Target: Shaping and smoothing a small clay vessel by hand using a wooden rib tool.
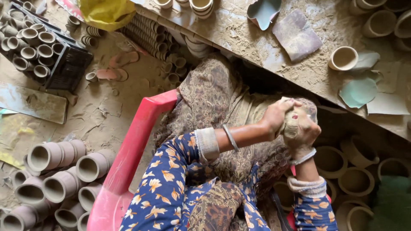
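Left hand (277, 116) and right hand (302, 130), wrists bent inward, clench one clay lump (291, 122) between them, below the counter (265, 40).

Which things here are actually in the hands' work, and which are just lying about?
In hand:
- lump of clay, pressed between left hand and right hand

Lying about:
- single clay cup on the workbench
- stacked clay cups on the floor
- black crate of cups
- yellow bag
- red plastic chair
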